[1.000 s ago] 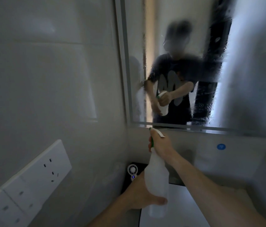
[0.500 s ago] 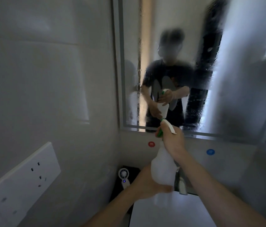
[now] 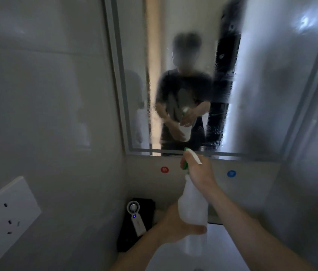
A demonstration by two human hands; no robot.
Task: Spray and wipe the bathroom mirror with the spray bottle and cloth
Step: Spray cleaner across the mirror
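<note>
Spray bottle [image 3: 192,210] upright below the wet mirror [image 3: 193,75] — right hand [image 3: 197,169] in closed grip on its trigger head, left hand [image 3: 175,227] gripping its base.

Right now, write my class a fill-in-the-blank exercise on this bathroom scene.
The left hand grips the spray bottle's body; the ____ hand grips its trigger head. The nozzle points toward the ____. The wall sticker left of the bottle is ____. The other sticker, right of it, is ____.
Missing words: right, mirror, red, blue.
</note>
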